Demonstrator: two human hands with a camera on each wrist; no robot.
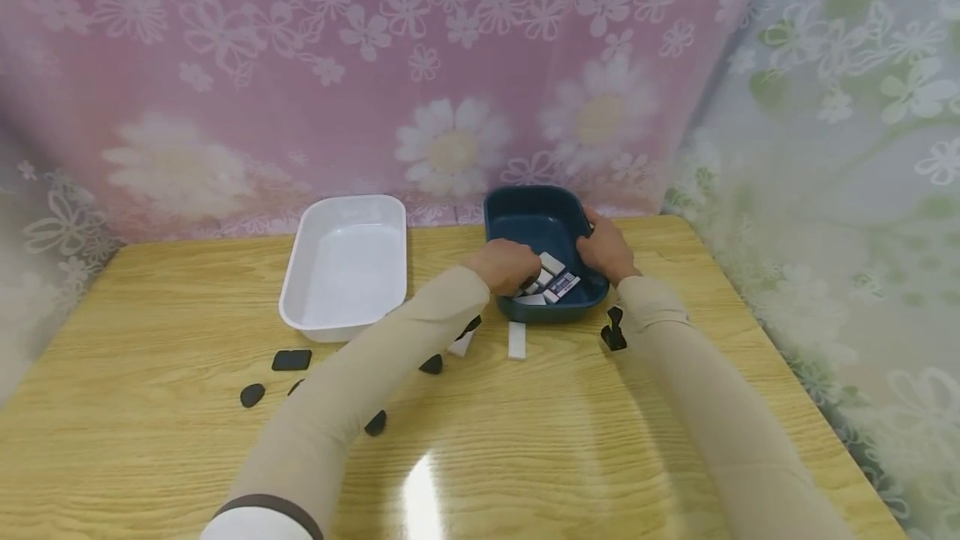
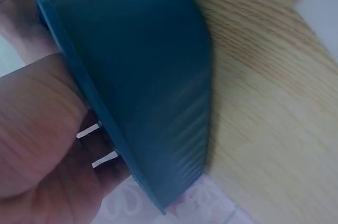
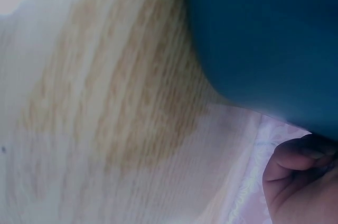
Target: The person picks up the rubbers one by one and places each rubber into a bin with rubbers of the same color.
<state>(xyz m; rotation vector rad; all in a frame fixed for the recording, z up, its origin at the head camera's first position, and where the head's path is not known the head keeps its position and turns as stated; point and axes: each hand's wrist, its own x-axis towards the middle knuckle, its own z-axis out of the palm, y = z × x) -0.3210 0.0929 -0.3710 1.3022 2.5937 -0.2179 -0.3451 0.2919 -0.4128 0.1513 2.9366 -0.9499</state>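
Observation:
A dark blue basin (image 1: 536, 219) stands at the back of the table, with several small white blocks (image 1: 552, 263) in its near part. One block (image 1: 562, 287) among them wears a printed sleeve. My left hand (image 1: 504, 267) reaches over the basin's left rim, down at the blocks. The head view hides its fingertips; in the left wrist view the hand (image 2: 47, 145) curves beside the rim, and whether it pinches a block is unclear. On the opposite side my right hand (image 1: 606, 250) grips the basin's right rim; its curled fingers (image 3: 296, 160) show in the right wrist view.
A white basin (image 1: 292, 294) stands left of the blue one. Several black stones (image 1: 252, 395) and a black rectangular piece (image 1: 291, 360) lie around my left forearm. A white block (image 1: 517, 341) lies before the blue basin, and a small black object (image 1: 613, 330) beside my right wrist.

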